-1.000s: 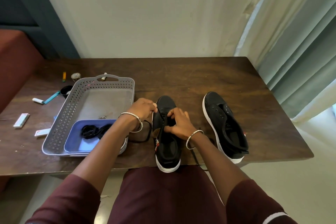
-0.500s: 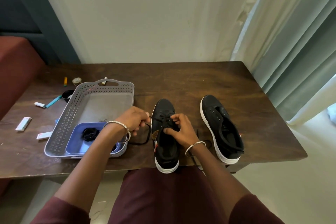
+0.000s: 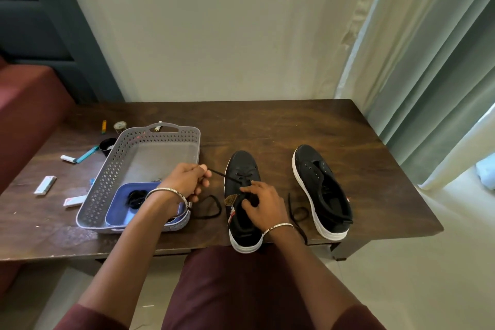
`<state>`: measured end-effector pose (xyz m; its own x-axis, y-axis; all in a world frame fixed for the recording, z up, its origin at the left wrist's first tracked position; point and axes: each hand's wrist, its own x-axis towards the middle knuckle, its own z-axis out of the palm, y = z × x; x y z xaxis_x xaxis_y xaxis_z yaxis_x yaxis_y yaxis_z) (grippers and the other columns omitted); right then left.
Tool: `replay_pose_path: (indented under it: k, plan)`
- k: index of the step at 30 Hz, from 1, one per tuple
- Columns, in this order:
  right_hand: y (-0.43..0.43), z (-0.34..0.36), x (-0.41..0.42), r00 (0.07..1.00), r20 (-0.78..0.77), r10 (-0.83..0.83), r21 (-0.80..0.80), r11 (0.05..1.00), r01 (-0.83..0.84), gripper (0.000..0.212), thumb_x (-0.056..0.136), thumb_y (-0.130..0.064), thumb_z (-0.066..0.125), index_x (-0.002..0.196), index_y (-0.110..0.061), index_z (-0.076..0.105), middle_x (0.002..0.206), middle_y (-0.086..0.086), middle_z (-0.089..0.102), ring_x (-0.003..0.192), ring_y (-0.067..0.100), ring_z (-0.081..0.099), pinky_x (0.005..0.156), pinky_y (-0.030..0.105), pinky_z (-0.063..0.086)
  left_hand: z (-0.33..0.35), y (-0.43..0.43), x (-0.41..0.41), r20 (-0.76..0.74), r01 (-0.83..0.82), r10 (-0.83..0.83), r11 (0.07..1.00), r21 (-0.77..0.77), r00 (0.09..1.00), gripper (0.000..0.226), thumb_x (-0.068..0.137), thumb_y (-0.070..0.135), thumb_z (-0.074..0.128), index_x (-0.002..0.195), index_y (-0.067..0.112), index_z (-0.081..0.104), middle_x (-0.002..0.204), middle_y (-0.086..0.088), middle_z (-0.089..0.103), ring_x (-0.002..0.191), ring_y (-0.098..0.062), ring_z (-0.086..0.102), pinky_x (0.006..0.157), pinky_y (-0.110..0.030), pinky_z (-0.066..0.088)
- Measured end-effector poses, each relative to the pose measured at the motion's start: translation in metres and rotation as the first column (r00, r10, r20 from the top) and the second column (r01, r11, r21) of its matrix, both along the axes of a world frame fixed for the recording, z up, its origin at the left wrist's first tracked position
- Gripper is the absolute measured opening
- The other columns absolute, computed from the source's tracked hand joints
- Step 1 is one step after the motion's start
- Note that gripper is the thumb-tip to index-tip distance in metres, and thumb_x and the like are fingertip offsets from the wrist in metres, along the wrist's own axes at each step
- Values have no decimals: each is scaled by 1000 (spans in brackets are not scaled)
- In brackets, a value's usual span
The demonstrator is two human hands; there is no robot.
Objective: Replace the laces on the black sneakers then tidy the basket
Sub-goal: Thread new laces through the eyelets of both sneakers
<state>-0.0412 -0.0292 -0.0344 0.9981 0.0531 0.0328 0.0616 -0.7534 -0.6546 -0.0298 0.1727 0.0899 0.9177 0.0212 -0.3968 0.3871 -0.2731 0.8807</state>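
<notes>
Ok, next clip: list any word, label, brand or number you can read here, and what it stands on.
No text can be read in this frame.
Gold badge on the sneaker being laced: some mark, too blurred to read.
Far white packet left of the basket: print too small to read.
Near white packet: print too small to read.

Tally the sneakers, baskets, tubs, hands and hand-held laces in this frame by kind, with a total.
Black sneakers: 2
Grey basket: 1
Blue tub: 1
Black lace, held: 1
Hands: 2, left hand and right hand
Total: 7
</notes>
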Motion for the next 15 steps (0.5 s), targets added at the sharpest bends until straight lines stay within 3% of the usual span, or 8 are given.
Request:
replay_pose_path:
  k: [2,4,7,9,12,15]
  plan:
    - [-4,1,0,999,-24,29,70,997,-27,37,86,-33,61,122,-38,67,140,-5,55,131,15,46,106,44,41,6,4,-8,6,15,-15,1000,-21,1000,30,106,20,44,84,8,61,64,-3,55,44,-9,41,35,-20,37]
    - [-8,0,-4,999,-30,42,254,967,-33,37,87,-29,59,123,-36,66,132,-7,60,125,12,51,106,41,41,9,5,-22,-12,52,-52,998,-38,999,30,106,20,43,85,6,60,65,-5,57,45,-11,44,37,-22,40]
    - [-16,-2,-9,993,-49,-107,413,903,118,29,93,-19,54,121,-25,60,116,-4,65,111,12,59,98,34,46,0,1,-44,-74,90,-94,994,-58,993,31,106,17,42,84,4,59,64,-9,59,47,-15,50,42,-24,47]
    - [-21,-8,-9,976,-110,-189,284,935,213,26,96,-14,54,122,-16,57,118,5,63,113,21,58,96,35,45,-13,0,-56,-80,93,-95,995,-25,992,33,106,16,43,80,4,60,60,-6,61,47,-14,54,47,-24,48]
    - [-26,-18,-8,941,-281,-186,123,966,228,28,98,-20,54,124,-14,58,116,13,66,113,32,59,94,39,46,-34,4,-65,21,72,-78,978,193,997,34,104,16,47,76,8,64,60,-1,66,50,-11,60,54,-20,48]
    - [-28,-15,-10,950,-271,-153,-12,988,155,21,99,-25,52,104,-13,68,112,13,67,110,34,59,91,43,47,-47,9,-68,124,11,-61,929,371,990,31,102,20,51,76,15,67,69,3,72,67,-13,68,75,-32,55]
